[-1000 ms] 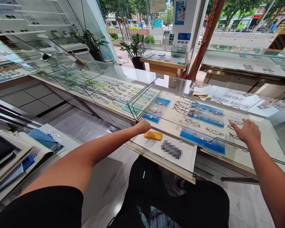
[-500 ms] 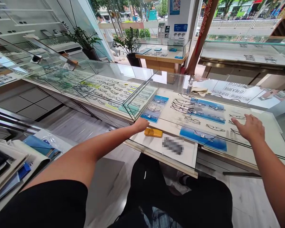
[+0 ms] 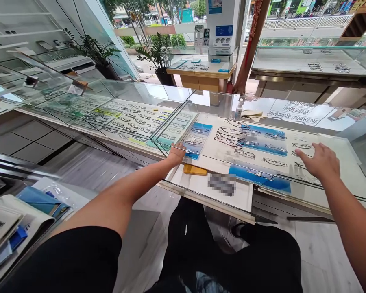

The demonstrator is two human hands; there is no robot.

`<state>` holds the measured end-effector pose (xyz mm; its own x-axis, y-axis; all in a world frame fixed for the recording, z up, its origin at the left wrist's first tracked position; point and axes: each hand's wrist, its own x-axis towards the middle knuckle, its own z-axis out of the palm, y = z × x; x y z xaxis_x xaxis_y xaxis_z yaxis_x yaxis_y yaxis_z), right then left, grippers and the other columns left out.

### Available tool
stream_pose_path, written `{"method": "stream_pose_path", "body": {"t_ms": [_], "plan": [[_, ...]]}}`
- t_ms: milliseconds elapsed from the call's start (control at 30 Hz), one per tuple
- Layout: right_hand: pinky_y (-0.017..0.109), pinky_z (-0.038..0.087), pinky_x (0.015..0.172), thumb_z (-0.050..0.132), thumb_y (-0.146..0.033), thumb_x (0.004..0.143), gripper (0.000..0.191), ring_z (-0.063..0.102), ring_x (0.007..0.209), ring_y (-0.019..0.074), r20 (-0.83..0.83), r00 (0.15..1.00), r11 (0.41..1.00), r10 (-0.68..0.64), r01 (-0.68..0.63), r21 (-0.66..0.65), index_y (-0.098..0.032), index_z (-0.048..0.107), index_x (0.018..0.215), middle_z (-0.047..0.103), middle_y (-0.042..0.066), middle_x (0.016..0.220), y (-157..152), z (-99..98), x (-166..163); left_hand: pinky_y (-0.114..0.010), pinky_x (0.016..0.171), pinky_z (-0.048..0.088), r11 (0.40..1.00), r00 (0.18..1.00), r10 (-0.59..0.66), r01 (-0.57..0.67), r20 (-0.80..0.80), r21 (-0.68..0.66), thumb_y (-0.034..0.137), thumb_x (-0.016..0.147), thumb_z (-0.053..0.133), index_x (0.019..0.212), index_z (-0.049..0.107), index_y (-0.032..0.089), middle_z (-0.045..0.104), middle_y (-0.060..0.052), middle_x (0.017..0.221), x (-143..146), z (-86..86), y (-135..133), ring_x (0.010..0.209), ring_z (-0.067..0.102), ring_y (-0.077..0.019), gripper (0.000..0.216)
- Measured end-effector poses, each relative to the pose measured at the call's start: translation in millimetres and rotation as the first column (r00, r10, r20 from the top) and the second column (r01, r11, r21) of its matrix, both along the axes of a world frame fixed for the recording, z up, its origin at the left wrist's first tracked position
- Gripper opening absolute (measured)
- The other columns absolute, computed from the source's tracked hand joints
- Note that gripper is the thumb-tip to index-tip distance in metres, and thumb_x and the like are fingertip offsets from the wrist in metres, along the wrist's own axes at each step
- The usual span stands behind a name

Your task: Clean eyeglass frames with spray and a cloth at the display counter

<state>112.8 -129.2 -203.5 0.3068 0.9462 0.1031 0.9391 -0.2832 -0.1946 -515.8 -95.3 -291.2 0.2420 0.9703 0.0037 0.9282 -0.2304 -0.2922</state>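
My left hand (image 3: 177, 154) is at the front edge of the glass display case (image 3: 183, 140), close to the corner where two cases meet. Its fingers are extended and appear to rest on the glass; nothing shows in them. A yellow glasses case (image 3: 195, 169) lies just below it in a pulled-out drawer (image 3: 198, 189), beside a blurred-out patch. My right hand (image 3: 322, 162) is over the right part of the case top, thumb and fingers apart, holding nothing. Beneath the glass are several eyeglasses (image 3: 275, 162), some on blue cards (image 3: 259, 176).
A spray bottle (image 3: 238, 109) and a beige cloth (image 3: 251, 115) stand on the glass top at the back. To the left runs another case with rows of eyeglasses (image 3: 131, 118). Folders and papers (image 3: 42, 199) are piled at lower left. Potted plants (image 3: 160, 57) stand behind.
My left hand has shifted slightly, and its fingers now show stretched out at the glass edge. My right hand stays nearly in place. The view has shifted a little.
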Motion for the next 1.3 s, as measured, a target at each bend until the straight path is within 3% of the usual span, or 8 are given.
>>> {"method": "stream_pose_path", "body": {"t_ms": [333, 700, 900, 1300], "plan": [[0.057, 0.033, 0.127, 0.028, -0.087, 0.096, 0.103, 0.034, 0.157, 0.0408, 0.009, 1.0, 1.0, -0.011, 0.011, -0.01, -0.012, 0.042, 0.165, 0.038, 0.021, 0.174, 1.7, -2.3, 0.8, -0.054, 0.104, 0.036, 0.989, 0.99, -0.144, 0.144, 0.009, -0.026, 0.01, 0.096, 0.049, 0.109, 0.076, 0.013, 0.063, -0.025, 0.134, 11.4, -9.7, 30.0, 0.126, 0.052, -0.0389, 0.031], [0.058, 0.032, 0.126, 0.03, -0.085, 0.097, 0.099, 0.033, 0.158, 0.0398, -0.007, 1.0, 1.0, -0.017, 0.016, -0.021, -0.014, 0.042, 0.164, 0.036, 0.021, 0.175, -1.7, 2.9, -4.4, -0.054, 0.11, 0.036, 0.975, 0.976, -0.216, 0.214, -0.02, -0.06, 0.013, 0.097, 0.051, 0.097, 0.081, 0.017, 0.066, -0.02, 0.136, 3.8, -9.3, 54.5, 0.136, 0.048, -0.0394, 0.03], [0.059, 0.032, 0.127, 0.031, -0.085, 0.096, 0.098, 0.032, 0.158, 0.0402, -0.008, 1.0, 1.0, -0.02, 0.02, -0.019, -0.014, 0.042, 0.164, 0.037, 0.02, 0.174, -0.9, 1.9, -3.9, -0.056, 0.113, 0.035, 0.971, 0.974, -0.227, 0.225, -0.018, -0.074, 0.015, 0.096, 0.053, 0.096, 0.082, 0.016, 0.063, -0.022, 0.146, 3.4, -12.0, 67.7, 0.142, 0.045, -0.0406, 0.029], [0.061, 0.031, 0.128, 0.032, -0.083, 0.099, 0.095, 0.031, 0.158, 0.0415, -0.005, 1.0, 1.0, -0.009, 0.009, -0.029, -0.014, 0.041, 0.163, 0.035, 0.022, 0.174, -0.5, 2.4, -3.6, -0.053, 0.11, 0.037, 0.974, 0.978, -0.208, 0.208, 0.014, -0.086, 0.016, 0.093, 0.058, 0.094, 0.083, 0.016, 0.077, -0.019, 0.118, -3.3, -24.0, 89.3, 0.13, 0.057, -0.0387, 0.026]]}}
